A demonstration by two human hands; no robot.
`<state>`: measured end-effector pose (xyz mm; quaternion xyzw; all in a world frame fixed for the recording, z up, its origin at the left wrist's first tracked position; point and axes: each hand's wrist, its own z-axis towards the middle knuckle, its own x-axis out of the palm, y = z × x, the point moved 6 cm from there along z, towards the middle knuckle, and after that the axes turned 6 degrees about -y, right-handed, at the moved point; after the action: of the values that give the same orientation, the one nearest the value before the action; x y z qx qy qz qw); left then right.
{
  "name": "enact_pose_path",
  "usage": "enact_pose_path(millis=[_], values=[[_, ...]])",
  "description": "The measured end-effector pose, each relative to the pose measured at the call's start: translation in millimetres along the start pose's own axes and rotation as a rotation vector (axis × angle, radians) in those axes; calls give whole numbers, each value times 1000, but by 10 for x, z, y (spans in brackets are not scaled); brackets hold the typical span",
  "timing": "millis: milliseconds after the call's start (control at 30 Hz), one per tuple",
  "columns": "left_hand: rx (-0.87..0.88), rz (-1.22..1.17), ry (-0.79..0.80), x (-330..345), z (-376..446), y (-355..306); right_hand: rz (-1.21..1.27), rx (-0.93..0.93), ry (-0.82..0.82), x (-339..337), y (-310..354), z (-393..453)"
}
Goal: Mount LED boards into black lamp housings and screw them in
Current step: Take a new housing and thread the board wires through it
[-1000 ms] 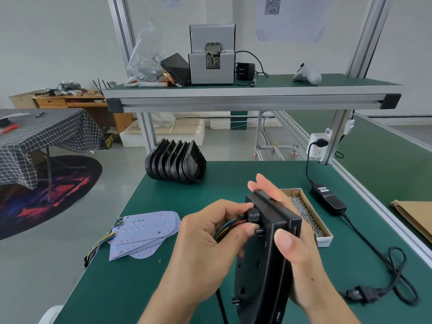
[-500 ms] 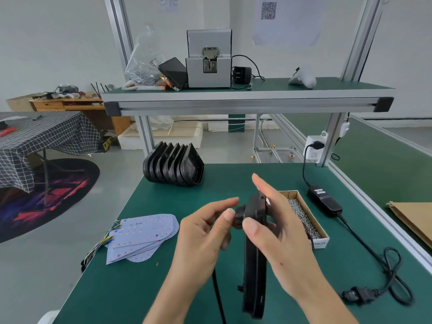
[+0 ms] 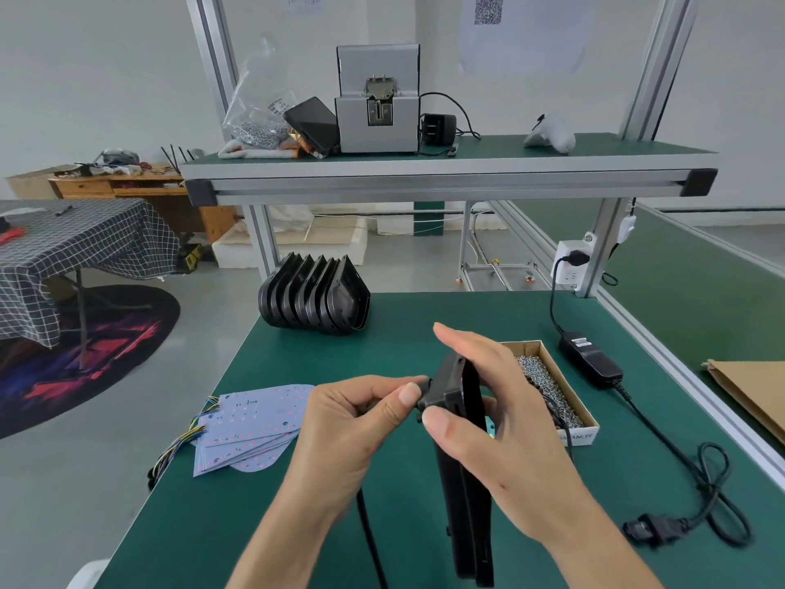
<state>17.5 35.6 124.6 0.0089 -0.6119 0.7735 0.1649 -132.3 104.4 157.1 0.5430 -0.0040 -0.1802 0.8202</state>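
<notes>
Housing [image 3: 465, 482] edge-on between both hands' fingers [image 3: 401, 401]

Pwr adapter [image 3: 590, 360] on bench; phone [image 3: 312, 125] on shelf.

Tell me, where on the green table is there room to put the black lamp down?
Bare mat lies between the stack of housings and the box of screws, and along the near edge of the table below the LED boards. The right side is crowded with the adapter and its coiled cord.
</notes>
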Motion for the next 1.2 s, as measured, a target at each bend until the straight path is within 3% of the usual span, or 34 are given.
enact_pose_path(millis=[267,400,467,633,733,900,1000,1200], values=[[-45,45,31,70,28,50,-37,10,-51,-27,-43,18],[229,453,-201,-30,-131,12,-140,62,-217,-84,-101,148],[337,534,-232,29,-296,3,-174,138,-292,-93,-180,253],[14,636,12,342,-351,354,-257,290,-298,-21,-386,430],[-33,526,-58,295,-227,422,-281,252,-214,-9,-371,489],[-178,98,-114,78,-5,462,-208,282,-91,-335,-556,412],[-186,72,-69,91,50,457,-27,372,33,-264,-774,274],[-218,144,4,145,70,532,84,386,-21,-199,-895,155]])
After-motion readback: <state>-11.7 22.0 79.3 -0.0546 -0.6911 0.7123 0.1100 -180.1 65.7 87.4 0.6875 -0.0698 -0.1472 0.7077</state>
